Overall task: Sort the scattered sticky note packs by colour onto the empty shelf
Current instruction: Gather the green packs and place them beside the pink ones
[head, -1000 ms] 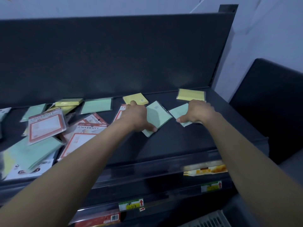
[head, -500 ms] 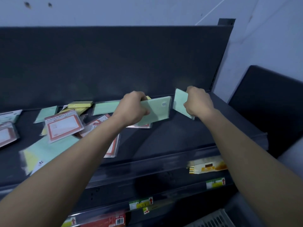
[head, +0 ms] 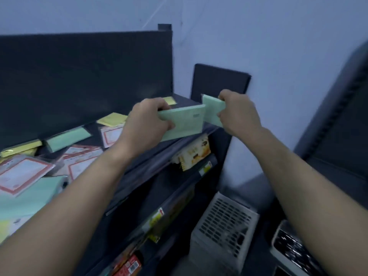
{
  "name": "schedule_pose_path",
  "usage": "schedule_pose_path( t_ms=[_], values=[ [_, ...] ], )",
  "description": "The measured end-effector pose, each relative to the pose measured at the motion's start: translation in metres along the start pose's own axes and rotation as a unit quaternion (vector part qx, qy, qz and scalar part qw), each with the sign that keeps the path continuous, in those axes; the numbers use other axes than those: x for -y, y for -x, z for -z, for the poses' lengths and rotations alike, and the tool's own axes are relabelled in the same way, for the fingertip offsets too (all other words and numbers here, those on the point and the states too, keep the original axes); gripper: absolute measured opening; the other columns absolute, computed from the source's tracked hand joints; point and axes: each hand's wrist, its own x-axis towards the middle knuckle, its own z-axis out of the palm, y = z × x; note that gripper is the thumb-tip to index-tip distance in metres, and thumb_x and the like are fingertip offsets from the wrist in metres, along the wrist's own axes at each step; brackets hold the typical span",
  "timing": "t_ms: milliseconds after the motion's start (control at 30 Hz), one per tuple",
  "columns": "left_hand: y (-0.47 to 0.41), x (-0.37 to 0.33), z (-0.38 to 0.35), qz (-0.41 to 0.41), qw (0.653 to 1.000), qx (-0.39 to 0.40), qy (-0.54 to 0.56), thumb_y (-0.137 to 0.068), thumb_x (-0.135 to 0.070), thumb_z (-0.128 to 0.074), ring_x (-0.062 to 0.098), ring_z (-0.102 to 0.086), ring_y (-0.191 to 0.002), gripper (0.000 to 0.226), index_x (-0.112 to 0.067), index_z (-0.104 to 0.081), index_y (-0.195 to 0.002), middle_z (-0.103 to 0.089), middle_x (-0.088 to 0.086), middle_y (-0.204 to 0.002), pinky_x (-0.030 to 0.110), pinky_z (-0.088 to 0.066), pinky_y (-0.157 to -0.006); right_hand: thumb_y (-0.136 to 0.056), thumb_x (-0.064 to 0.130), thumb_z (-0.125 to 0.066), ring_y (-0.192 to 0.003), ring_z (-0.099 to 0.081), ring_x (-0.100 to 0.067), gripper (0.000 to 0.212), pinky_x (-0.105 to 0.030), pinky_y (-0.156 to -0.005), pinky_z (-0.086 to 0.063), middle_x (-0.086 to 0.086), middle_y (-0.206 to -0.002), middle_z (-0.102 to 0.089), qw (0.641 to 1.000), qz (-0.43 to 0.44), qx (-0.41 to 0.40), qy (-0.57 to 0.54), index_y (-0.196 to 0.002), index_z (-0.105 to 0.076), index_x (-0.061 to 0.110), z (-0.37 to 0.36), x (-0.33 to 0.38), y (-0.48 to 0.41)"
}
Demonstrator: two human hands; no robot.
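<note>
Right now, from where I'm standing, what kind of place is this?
Most likely a shop, perhaps a stationery aisle. There is dark display shelving with price labels on the shelf edges, wrapped goods on the lower shelves, and a plastic basket on the floor.

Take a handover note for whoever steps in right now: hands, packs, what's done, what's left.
Left hand grips a large green pack; right hand grips a smaller green pack, both held above the shelf.
A yellow pack, a third green pack and red-bordered packs lie scattered on it.
Done: two greens picked.
Left: shelve them together, then sort the rest.
</note>
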Motion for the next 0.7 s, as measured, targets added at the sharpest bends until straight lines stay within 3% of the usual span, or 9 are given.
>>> schedule_pose_path(
  t_ms=[133, 267, 367, 533, 700],
  values=[
    [0.012, -0.059, -0.051, -0.087, 0.991, 0.084, 0.062, -0.077, -0.015, -0.07, 0.016, -0.055, -0.076, 0.012, -0.021, -0.06, -0.08, -0.057, -0.006, -0.077, 0.027, -0.039, -0.061, -0.083, 0.0, -0.052, -0.092, -0.056, -0.037, 0.03, -0.038, -0.072, -0.047, -0.017, -0.103, -0.061, 0.99, -0.122, -0.028, 0.065, -0.111, -0.055, 0.011, 0.06, -0.064, 0.062],
    [0.038, -0.137, -0.108, -0.173, 0.969, 0.145, 0.102, -0.074, -0.012, -0.071, 0.019, -0.052, -0.075, 0.015, -0.018, -0.058, -0.076, -0.054, -0.005, -0.072, 0.026, -0.036, -0.063, -0.082, -0.002, -0.051, -0.08, -0.045, -0.031, 0.035, -0.033, -0.065, -0.039, -0.013, -0.102, -0.059, 0.961, -0.245, -0.053, 0.117, -0.113, -0.056, 0.015, 0.125, -0.128, 0.133],
    [0.066, -0.2, -0.145, -0.214, 0.947, 0.204, 0.13, -0.077, -0.013, -0.069, 0.018, -0.052, -0.077, 0.013, -0.019, -0.058, -0.08, -0.053, -0.01, -0.072, 0.025, -0.037, -0.066, -0.079, -0.004, -0.053, -0.077, -0.044, -0.031, 0.034, -0.033, -0.065, -0.042, -0.013, -0.098, -0.06, 0.935, -0.312, -0.078, 0.151, -0.107, -0.057, 0.015, 0.17, -0.17, 0.189],
    [0.13, -0.304, -0.2, -0.286, 0.905, 0.27, 0.161, -0.079, -0.013, -0.066, 0.02, -0.056, -0.08, 0.01, -0.019, -0.06, -0.083, -0.061, -0.002, -0.085, 0.031, -0.046, -0.067, -0.081, -0.005, -0.052, -0.077, -0.041, -0.029, 0.033, -0.033, -0.063, -0.036, -0.015, -0.099, -0.06, 0.895, -0.379, -0.121, 0.204, -0.11, -0.055, 0.012, 0.244, -0.24, 0.288],
    [0.206, -0.411, -0.263, -0.324, 0.873, 0.318, 0.18, -0.079, -0.011, -0.066, 0.021, -0.057, -0.079, 0.013, -0.02, -0.058, -0.08, -0.06, -0.003, -0.084, 0.032, -0.048, -0.068, -0.082, -0.003, -0.052, -0.082, -0.048, -0.035, 0.034, -0.033, -0.064, -0.036, -0.018, -0.103, -0.061, 0.866, -0.42, -0.148, 0.229, -0.111, -0.056, 0.012, 0.313, -0.321, 0.383]
  ],
)
